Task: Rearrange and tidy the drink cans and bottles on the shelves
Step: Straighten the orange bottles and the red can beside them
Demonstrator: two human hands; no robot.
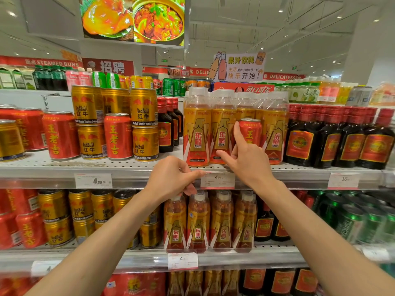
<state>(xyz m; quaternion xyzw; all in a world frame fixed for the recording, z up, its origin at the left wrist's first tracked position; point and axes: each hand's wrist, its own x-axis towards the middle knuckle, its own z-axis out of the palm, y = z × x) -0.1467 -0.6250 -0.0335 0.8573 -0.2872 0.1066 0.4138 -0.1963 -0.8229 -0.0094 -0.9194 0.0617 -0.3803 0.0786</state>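
Observation:
A red herbal-tea can [252,130] stands among the orange-labelled drink bottles [197,133] on the upper shelf [128,167]. My right hand [248,159] is in front of the can's lower half. Its index finger lies up the can's left side and the thumb sticks out left across a bottle; the other fingers are curled and hidden. My left hand [173,177] is curled on the shelf's front rail, with its thumb tip at the corner of a white price label [218,180]. More red cans [61,135] and gold Red Bull cans [143,106] stand to the left.
Dark bottles with red caps [339,137] fill the shelf's right side. The lower shelf [245,258] holds gold cans, more orange bottles, dark bottles and green cans [350,223]. A Coca-Cola box [243,88] and a juice sign [237,67] sit behind the bottles.

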